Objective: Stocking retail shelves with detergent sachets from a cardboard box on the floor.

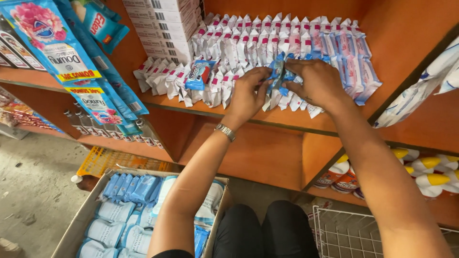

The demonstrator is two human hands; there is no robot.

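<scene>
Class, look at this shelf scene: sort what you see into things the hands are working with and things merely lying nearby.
In hand:
- left hand and right hand, together gripping a blue packet
- rows of white-and-pink packets on the orange shelf
- cardboard box of blue packets below

Lying about:
- hanging sachet strips
- white wire basket
- yellow-capped bottles

An orange wooden shelf (248, 114) crosses the frame's middle. Rows of white-and-pink packets (248, 45) lie on it, white boxes (165, 24) stacked upper left.

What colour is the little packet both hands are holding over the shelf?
The packet is blue, held between the left hand and right hand; head view.
</scene>
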